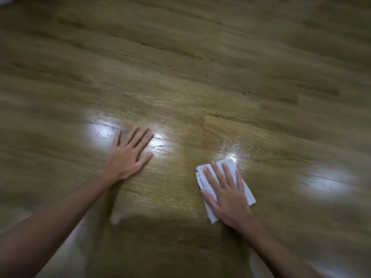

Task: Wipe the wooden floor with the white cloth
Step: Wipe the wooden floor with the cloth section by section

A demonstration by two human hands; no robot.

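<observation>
The wooden floor (180, 81) of brown planks fills the head view, glossy with bright light reflections. A folded white cloth (248, 190) lies flat on it at the lower right. My right hand (226, 194) presses down on the cloth, palm flat, fingers spread and pointing away from me, covering most of it. My left hand (128, 155) rests flat on the bare planks to the left of the cloth, fingers apart, holding nothing. Both bare forearms reach in from the bottom corners.
A small pale object (6, 0) shows at the top left corner, too blurred to identify. White glare patches (325, 181) lie on the planks right of the cloth and beside my left hand. The edges of the view are blurred.
</observation>
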